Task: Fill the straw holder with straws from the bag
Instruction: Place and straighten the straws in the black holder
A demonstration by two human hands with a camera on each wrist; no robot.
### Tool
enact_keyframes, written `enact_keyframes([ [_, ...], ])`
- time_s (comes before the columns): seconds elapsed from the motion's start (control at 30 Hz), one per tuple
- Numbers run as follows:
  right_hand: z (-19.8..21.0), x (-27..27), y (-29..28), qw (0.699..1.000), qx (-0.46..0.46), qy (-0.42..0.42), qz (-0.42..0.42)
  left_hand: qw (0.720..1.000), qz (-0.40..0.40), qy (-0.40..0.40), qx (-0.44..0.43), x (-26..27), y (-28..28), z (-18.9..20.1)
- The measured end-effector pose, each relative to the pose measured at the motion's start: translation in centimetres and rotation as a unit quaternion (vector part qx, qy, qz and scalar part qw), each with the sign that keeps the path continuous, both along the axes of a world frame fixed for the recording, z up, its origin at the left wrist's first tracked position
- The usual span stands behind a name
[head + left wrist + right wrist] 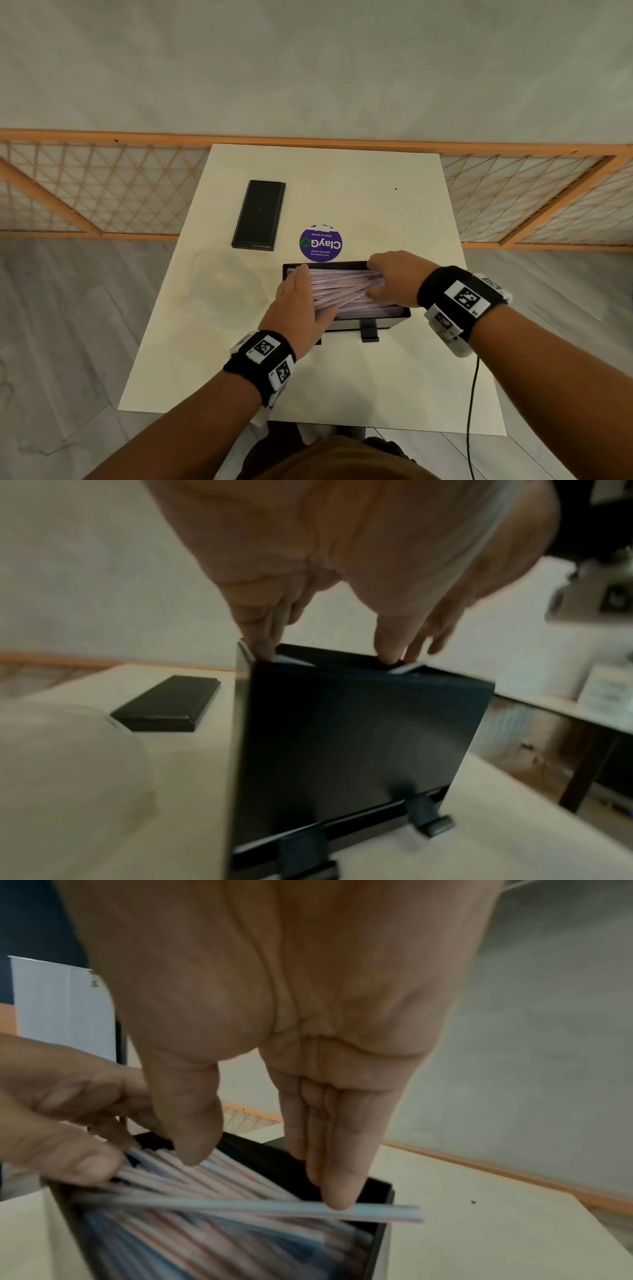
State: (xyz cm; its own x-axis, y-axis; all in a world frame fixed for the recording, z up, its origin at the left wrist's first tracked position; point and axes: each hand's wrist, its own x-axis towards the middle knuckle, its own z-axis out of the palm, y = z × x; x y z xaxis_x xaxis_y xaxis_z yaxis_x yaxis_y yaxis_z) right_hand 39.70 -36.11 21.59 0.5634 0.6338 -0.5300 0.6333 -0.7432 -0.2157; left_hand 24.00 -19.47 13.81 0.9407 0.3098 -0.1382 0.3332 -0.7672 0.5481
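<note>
Head view: black open-topped holder point(346, 318) near the middle of the white table point(376, 377), packed with pale pink-and-blue straws point(346, 289) lying crosswise, some askew; left hand point(301, 308) flat, fingers straight on the straws' left ends, right hand point(394, 277) bent over their right ends, a clear bag point(222, 291) to the left. Left wrist view: straight fingertips point(260, 645) dip inside the holder's point(342, 737) top edge. Right wrist view: extended fingers point(339, 1183) press one straw point(274, 1208) jutting across the rim, thumb apart, gripping nothing.
</note>
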Motion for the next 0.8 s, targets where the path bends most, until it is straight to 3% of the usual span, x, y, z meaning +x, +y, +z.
enact_keyframes([
  [0.3,-3.1,-1.5,1.3,0.996,-0.038,0.028,-0.075,0.975,0.168,0.118,-0.083,4.2,-2.2,0.5],
  [0.43,-2.6,-1.1,1.3,0.992,0.016,0.036,-0.116,0.969,0.190,0.098,-0.123,4.4,-1.6,1.2],
  [0.53,-1.9,-0.7,1.0,0.991,0.046,0.006,-0.129,0.976,0.180,0.075,-0.096,3.9,-1.5,1.7],
  [0.63,-1.7,-0.9,1.1,0.993,0.004,-0.004,-0.116,0.977,0.180,0.078,-0.085,3.8,-1.8,2.0],
  [0.8,-3.0,-1.8,0.7,0.999,-0.041,-0.007,-0.014,0.964,0.199,0.126,-0.125,4.5,-1.6,1.8],
])
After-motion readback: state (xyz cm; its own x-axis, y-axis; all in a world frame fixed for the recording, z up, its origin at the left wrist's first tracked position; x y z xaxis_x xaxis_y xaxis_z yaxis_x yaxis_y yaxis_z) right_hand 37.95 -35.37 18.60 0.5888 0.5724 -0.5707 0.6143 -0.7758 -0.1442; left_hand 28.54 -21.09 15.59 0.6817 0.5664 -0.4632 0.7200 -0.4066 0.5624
